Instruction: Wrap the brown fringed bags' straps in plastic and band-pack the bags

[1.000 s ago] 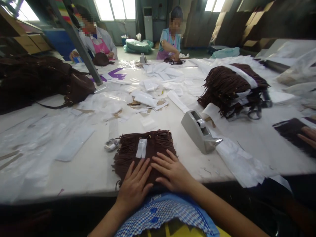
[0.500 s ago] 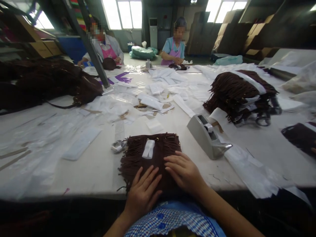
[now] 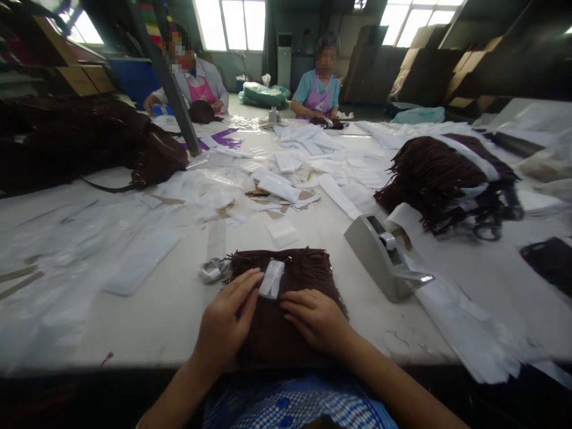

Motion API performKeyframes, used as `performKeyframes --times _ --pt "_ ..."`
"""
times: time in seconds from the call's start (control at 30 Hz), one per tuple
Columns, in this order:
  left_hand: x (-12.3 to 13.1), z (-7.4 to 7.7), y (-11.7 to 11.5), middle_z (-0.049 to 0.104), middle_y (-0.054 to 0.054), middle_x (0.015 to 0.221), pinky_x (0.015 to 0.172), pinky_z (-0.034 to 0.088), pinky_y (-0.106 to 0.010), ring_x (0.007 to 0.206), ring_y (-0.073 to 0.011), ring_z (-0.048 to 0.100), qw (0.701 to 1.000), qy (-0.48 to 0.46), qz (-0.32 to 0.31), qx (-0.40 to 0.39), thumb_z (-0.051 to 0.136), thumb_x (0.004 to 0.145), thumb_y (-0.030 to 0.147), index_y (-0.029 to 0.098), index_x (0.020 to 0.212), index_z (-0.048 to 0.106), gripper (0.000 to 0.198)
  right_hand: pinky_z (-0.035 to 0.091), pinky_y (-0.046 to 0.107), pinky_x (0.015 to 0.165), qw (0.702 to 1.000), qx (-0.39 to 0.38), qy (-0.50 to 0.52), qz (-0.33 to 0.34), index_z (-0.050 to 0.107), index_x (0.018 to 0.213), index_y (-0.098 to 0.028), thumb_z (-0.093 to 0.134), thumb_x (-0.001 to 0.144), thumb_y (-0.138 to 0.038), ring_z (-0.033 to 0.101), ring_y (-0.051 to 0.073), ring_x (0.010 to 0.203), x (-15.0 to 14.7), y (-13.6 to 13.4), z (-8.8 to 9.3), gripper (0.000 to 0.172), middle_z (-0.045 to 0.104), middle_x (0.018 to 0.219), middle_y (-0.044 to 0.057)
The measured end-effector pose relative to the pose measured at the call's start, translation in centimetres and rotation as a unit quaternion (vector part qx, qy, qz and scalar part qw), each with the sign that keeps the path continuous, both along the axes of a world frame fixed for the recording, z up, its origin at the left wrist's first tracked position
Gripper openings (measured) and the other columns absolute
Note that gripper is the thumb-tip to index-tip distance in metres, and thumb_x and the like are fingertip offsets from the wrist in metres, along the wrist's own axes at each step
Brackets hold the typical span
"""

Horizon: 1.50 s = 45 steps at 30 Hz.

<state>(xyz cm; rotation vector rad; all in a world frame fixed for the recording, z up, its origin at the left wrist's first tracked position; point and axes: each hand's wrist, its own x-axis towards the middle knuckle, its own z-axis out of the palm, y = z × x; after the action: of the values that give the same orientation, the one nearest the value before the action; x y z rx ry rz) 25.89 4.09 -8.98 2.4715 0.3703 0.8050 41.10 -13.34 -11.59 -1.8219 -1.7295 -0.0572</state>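
A dark brown fringed bag (image 3: 277, 333) lies flat on the white table in front of me. Near its top edge a small white wrapped piece (image 3: 271, 280) rests on the front, beside gold-coloured rings. My left hand (image 3: 227, 316) lies over the bag's left side, fingers stretched out, tips beside the white piece. Just right of that piece, my right hand (image 3: 315, 319) rests with its fingers extended on the bag. Neither hand grips anything. A clear-wrapped coil (image 3: 213, 270) sits left of the bag, and a grey tape dispenser (image 3: 379, 256) stands to its right.
Dark brown bags (image 3: 80, 143) are heaped at left, and a stack of fringed bags (image 3: 447, 173) stands at right. White wrapping sheets (image 3: 308, 140) litter the middle. A grey post (image 3: 174, 89) rises at left. Two people (image 3: 315, 89) work across the table.
My left hand has moved up and left, its fingertips now at the white wrapped piece. The right hand has slid slightly down and left over the bag. The view has shifted a little.
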Motion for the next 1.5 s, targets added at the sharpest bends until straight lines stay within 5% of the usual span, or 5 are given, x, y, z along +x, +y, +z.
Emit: performKeyframes --times 0.33,0.57,0.77,1.07,1.5 --pt "11.6 2.2 3.6 0.074 -0.008 0.113 0.09 0.054 -0.04 0.103 -0.0284 0.069 0.957 0.245 -0.148 0.034 0.056 0.092 0.047 0.022 0.122 0.065 0.04 0.05 0.034 0.079 0.999 0.044 -0.022 0.021 0.065 0.111 -0.019 0.054 0.096 -0.019 0.066 0.017 0.097 -0.8 -0.6 -0.7 0.019 0.074 0.109 0.004" --pt "11.1 -0.8 4.4 0.074 -0.005 0.107 0.086 0.055 -0.035 0.097 -0.0236 0.071 0.965 0.187 -0.181 -0.029 0.058 0.092 0.04 0.021 0.116 0.065 0.031 0.049 0.039 0.101 0.991 0.105 0.041 -0.077 0.059 0.127 -0.025 0.056 0.092 -0.014 0.065 0.019 0.109 1.1 -0.6 1.3 0.036 0.07 0.12 0.005" --pt "11.2 -1.7 4.7 0.069 -0.008 0.122 0.097 0.052 -0.037 0.111 -0.0218 0.066 0.979 0.122 -0.153 -0.056 0.053 0.096 0.034 0.019 0.13 0.058 0.038 0.048 0.053 0.102 0.978 -0.052 0.05 -0.195 0.057 0.133 -0.019 0.058 0.094 -0.035 0.058 0.031 0.117 7.1 3.2 1.1 0.043 0.065 0.123 0.015" --pt "3.9 -2.9 -1.1 0.034 -0.011 0.158 0.12 0.021 -0.05 0.145 -0.0304 0.031 0.934 0.092 -0.21 0.274 0.06 0.09 0.038 0.022 0.149 0.039 0.065 0.047 0.043 0.107 0.979 -0.028 0.062 -0.194 0.06 0.128 -0.022 0.061 0.093 -0.028 0.057 0.024 0.121 8.5 1.5 3.0 0.036 0.064 0.129 0.01" --pt "2.9 -4.9 -2.2 0.063 -0.007 0.135 0.124 0.018 -0.04 0.129 -0.0212 0.055 0.922 -0.069 -0.212 0.315 0.049 0.095 0.015 0.013 0.128 0.063 0.036 0.057 0.031 0.079 0.964 0.022 0.006 -0.265 0.071 0.113 -0.025 0.059 0.093 -0.026 0.071 0.018 0.081 13.6 -5.0 8.7 0.023 0.074 0.107 0.005"
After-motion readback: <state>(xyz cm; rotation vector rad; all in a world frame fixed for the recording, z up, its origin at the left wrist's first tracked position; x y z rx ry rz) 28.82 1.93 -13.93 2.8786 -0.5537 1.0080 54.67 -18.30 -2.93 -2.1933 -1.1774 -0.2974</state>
